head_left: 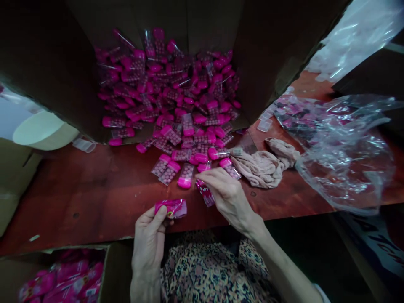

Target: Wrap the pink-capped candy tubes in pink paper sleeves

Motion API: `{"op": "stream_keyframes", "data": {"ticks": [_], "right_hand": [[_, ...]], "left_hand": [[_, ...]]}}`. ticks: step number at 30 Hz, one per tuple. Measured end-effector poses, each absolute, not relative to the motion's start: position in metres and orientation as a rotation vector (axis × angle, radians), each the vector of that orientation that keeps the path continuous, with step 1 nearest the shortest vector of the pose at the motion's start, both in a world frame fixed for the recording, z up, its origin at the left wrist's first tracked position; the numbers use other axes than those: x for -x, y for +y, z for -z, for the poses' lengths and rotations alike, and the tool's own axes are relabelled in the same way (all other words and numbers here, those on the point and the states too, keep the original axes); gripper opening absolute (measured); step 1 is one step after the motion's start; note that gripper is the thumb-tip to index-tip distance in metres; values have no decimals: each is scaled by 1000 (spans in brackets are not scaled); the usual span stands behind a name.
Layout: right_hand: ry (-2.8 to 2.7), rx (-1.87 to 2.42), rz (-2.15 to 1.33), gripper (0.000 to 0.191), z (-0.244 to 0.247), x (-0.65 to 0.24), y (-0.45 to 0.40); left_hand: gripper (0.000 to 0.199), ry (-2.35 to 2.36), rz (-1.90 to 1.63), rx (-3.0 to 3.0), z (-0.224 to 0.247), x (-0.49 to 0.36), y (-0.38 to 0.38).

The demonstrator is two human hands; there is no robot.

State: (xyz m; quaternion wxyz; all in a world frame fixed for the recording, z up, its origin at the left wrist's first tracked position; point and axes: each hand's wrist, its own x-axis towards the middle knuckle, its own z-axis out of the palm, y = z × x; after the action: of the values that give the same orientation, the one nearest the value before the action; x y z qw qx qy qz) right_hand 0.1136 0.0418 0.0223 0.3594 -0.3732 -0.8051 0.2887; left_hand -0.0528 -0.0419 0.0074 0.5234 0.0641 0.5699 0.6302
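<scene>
Between the thumb and fingers of my left hand (151, 231) is a pink printed wrapper (172, 208), held above the table's near edge; whether a container sits inside it I cannot tell. My right hand (229, 195) is bent over a small stack of pink printed wrappers (206, 194), its fingers drawn together. What its fingertips hold, if anything, is hidden. Just left of those fingertips lies a clear container with a pink cap (186, 176), filled with small pink balls. More such containers (166, 168) lie close by on the red table.
A large cardboard box (268, 54) lies open toward me, spilling capped containers. To the right are a crumpled cloth (261, 168) and a clear plastic bag (350, 164). A pale bowl (44, 130) stands left. At lower left, a carton (118, 269) holds pink packets.
</scene>
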Motion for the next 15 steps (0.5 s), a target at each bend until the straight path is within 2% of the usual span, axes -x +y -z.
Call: {"op": "stream_keyframes", "data": {"ticks": [2, 5, 10, 15], "right_hand": [[-2358, 907, -572, 37, -17, -103, 56], [-2612, 782, -489, 42, -6, -94, 70], [-2684, 712, -487, 44, -9, -88, 79], [-2586, 867, -575, 31, -28, -87, 60]], "left_hand": [[22, 1360, -1544, -122, -7, 61, -42], [22, 1325, -1563, -80, -9, 66, -42], [19, 1241, -1601, 19, -11, 65, -38], [14, 1285, -1691, 39, -11, 66, -33]]}}
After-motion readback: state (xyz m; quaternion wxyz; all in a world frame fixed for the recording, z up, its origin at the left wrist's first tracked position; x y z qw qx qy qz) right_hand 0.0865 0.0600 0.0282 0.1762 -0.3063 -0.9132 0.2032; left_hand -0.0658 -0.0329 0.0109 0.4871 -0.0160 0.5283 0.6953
